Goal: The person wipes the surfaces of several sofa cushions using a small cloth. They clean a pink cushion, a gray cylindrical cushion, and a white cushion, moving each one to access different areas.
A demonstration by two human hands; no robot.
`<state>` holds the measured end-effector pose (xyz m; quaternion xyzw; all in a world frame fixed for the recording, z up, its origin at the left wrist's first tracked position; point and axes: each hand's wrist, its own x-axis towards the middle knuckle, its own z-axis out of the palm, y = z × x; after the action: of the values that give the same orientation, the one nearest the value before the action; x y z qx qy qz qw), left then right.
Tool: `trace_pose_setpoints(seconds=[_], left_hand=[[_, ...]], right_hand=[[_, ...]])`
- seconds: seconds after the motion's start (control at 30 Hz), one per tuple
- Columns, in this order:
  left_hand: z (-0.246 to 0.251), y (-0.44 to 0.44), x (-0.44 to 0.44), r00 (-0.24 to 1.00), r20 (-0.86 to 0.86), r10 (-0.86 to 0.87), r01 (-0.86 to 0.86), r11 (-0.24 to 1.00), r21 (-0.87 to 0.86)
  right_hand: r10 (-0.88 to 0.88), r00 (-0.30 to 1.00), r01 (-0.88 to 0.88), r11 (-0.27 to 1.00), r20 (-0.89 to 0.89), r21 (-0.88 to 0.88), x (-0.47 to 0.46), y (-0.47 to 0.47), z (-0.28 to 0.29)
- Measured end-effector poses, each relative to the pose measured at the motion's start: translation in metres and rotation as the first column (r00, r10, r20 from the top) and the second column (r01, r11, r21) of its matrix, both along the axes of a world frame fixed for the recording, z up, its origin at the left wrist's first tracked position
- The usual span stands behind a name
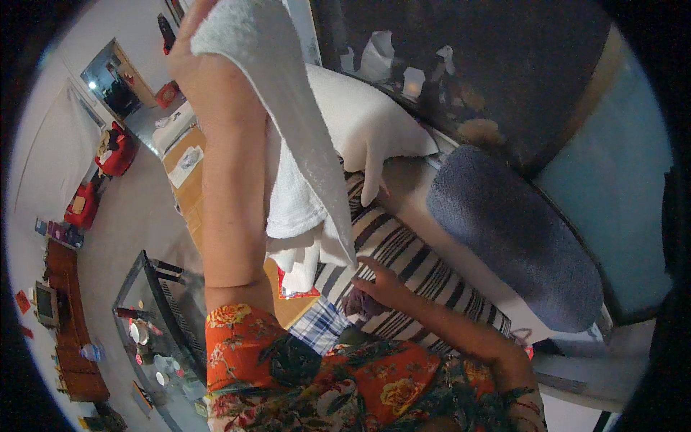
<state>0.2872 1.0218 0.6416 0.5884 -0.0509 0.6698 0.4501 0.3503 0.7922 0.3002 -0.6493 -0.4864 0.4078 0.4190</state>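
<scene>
My left arm is raised and my left hand (195,33) is cut off by the top edge, its fingers hidden. A long white towel (297,116) hangs from that hand, its lower corner beside my right hand (382,285). The index finger and thumb of my right hand are apart; its other fingers are hard to see. Directly below it is a bunched dark purple cloth (363,303), on or against black-and-white striped fabric (432,275). Another white cloth (353,113) is spread over something beyond, and blue-white checked fabric (318,326) lies near my lap.
A grey-blue padded cushion (513,243) stands at the right, beside a dark glass surface (399,32). Left of me are a wooden surface (186,208) with white paper on it and a black-framed glass table (144,264) holding cups. Red chairs (116,154) stand farther off.
</scene>
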Motion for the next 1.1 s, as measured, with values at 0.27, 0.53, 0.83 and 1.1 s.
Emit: trace_pose_setpoints(seconds=[0.27,0.53,0.83,1.1], left_hand=[[-0.016,0.0,-0.003,0.933,0.005,0.361,-0.353,0.909,0.22],[0.031,0.083,-0.073,0.86,-0.089,0.502,-0.497,0.864,0.078],[-0.001,0.141,-0.132,0.807,-0.324,0.494,-0.52,0.854,0.005],[-0.152,0.084,-0.168,0.566,-0.808,0.16,-0.231,0.972,0.031]], right_hand=[[-0.193,0.97,0.149,0.953,0.151,0.264,0.006,0.017,-0.033],[-0.366,0.909,0.374,0.927,-0.199,0.003,0.013,0.037,-0.018],[-0.806,0.585,0.79,0.591,0.086,0.164,0.088,-0.141,0.094],[-0.853,-0.011,0.6,0.411,0.521,0.686,0.008,-0.346,0.207]])
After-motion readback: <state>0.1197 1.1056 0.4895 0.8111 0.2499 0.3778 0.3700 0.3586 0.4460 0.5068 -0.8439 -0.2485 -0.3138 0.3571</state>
